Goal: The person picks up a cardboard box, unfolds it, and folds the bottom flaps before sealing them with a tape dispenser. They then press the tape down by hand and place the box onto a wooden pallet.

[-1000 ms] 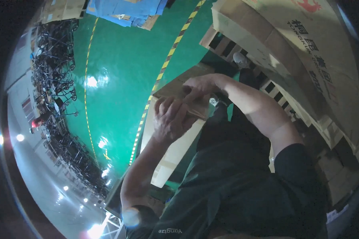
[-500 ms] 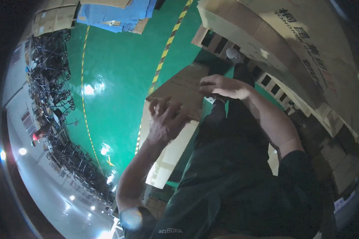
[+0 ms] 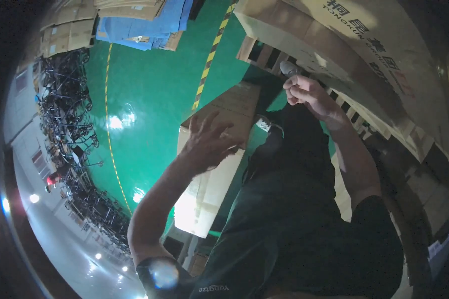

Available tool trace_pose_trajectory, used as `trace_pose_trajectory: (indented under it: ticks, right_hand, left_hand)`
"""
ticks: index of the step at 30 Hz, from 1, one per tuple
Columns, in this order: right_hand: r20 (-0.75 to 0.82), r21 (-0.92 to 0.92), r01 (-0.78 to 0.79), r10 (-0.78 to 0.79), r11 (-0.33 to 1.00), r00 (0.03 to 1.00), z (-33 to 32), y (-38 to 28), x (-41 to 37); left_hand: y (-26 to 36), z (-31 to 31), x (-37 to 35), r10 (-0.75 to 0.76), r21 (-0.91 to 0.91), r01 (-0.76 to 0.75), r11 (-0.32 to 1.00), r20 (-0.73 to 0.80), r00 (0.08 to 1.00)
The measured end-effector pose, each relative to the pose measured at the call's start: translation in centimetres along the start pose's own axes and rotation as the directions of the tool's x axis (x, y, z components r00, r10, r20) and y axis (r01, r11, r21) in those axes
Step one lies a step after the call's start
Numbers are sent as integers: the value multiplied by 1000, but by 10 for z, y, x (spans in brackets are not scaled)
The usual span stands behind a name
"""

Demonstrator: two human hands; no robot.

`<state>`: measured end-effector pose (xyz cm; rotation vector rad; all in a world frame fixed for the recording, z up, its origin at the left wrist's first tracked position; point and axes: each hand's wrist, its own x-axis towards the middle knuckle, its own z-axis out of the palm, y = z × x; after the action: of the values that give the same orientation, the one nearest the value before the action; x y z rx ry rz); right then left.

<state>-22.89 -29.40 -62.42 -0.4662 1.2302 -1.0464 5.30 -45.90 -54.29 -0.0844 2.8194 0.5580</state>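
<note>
A long brown cardboard box (image 3: 224, 112) stands beside my legs, its pale, brightly lit side (image 3: 204, 199) facing me. My left hand (image 3: 209, 142) is over the near end of its top, fingers spread and slightly bent, with nothing in them. My right hand (image 3: 312, 97) is raised to the right of the box, apart from it, above my leg and near my shoe (image 3: 289, 68). Its fingers are curled in toward the thumb, and no object shows in them.
Big printed cartons (image 3: 354, 60) lie on a wooden pallet (image 3: 264, 55) at the right. Yellow-black tape (image 3: 212, 62) crosses the green floor (image 3: 149, 94). Flattened cardboard and blue sheets (image 3: 144, 27) are stacked at the top left. Dark wheeled metal frames (image 3: 67, 104) line the left side.
My right hand has moved away from the box, up and to the right, its fingers curling in. My left hand has shifted slightly and its fingers have spread wider.
</note>
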Motion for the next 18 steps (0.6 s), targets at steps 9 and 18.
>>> trace_pose_trajectory:
  ticks: [9,18]
  right_hand:
    - [-56,57,72,-69,996,996,5,-3,-11]
    - [-20,117,88,-87,989,996,31,-6,10]
  left_hand:
    - [3,4,-19,-115,3,118,993,-194,974]
    - [-38,27,-20,-951,-546,835,61,223,215]
